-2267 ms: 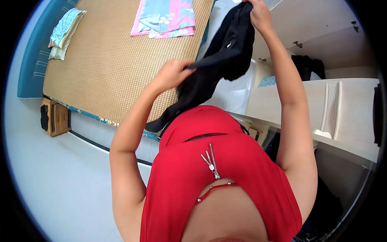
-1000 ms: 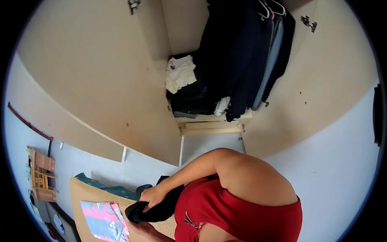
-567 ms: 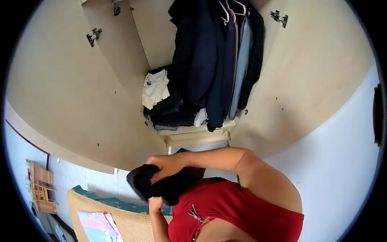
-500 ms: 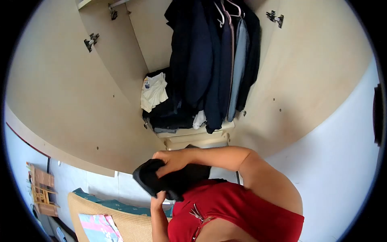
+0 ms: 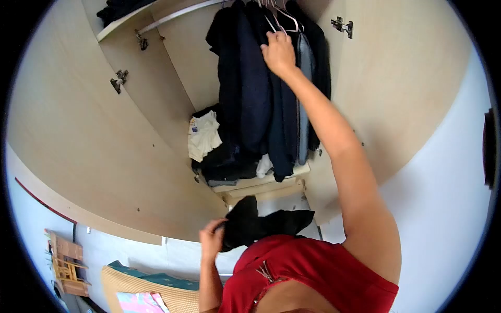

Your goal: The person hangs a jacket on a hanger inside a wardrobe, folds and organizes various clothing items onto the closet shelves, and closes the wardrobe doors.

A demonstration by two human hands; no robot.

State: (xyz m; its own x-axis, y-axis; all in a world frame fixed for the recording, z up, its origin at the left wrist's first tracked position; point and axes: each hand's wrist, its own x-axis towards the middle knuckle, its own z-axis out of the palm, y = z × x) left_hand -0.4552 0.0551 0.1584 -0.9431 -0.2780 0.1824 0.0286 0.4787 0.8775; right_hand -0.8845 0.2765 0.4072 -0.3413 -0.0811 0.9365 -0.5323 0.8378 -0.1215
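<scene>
Gathered black cloth [image 5: 261,224] hangs in front of the red top, its left end in the closed fingers of my left hand [image 5: 212,237]. My right hand [image 5: 278,52] is raised into the open wardrobe, at the tops of the dark hanging clothes [image 5: 253,99], close below the pale hangers [image 5: 292,22]. Its fingers are bent against the clothes; whether they grip a hanger or a garment is hidden. A light blue garment [image 5: 305,57] hangs just right of that hand.
Open wardrobe doors [image 5: 104,156] stand left and right [image 5: 407,78]. Folded dark clothes [image 5: 224,164] and a cream shirt [image 5: 203,136] lie on the wardrobe's bottom. At the lower left is a bed [image 5: 177,298] with a pink and blue cloth [image 5: 141,302]. Farther left stands a wooden chair [image 5: 68,268].
My right hand has let go of the black cloth and reached up to the hanging clothes. My left hand still holds the cloth, which now hangs spread sideways. The view has tilted up, showing the rail.
</scene>
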